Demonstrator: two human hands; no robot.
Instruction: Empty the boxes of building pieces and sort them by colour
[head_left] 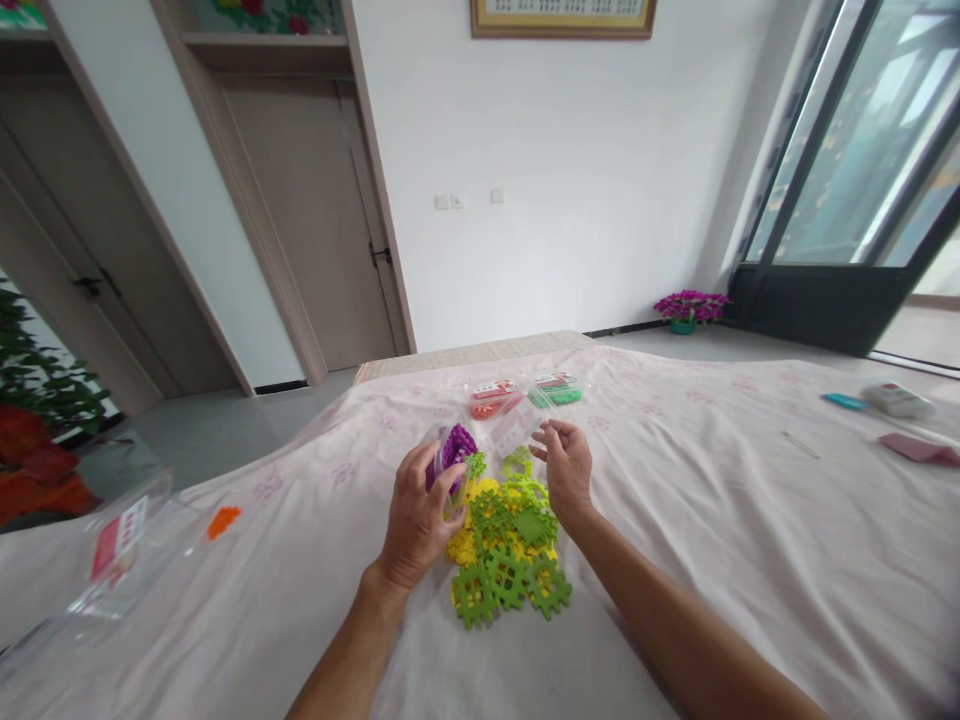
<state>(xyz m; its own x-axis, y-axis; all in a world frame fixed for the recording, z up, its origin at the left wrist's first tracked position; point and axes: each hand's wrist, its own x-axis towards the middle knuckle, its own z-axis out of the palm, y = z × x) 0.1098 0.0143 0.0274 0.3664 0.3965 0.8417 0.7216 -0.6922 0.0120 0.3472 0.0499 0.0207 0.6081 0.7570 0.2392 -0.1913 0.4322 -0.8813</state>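
My left hand (420,510) is wrapped round a clear bag of purple plastic pieces (459,440), tilted over the pile. My right hand (568,465) has its fingertips pinched at the edge of a clear plastic bag (514,428) with faint pink print. Between and below both hands lies a heap of interlocking toy pieces: green notched squares (508,578) in front, with yellow pieces (461,546) partly hidden under them. Just beyond the hands, a bag of red pieces (491,400) and a bag of green pieces (555,393) lie side by side.
A pale floral sheet (697,560) covers the bed. At left lie an orange piece (223,521) and a clear bag with a red label (120,545). To the right are a thin white stick (801,445), a blue item (844,401), a white packet (898,400) and a pink item (919,449).
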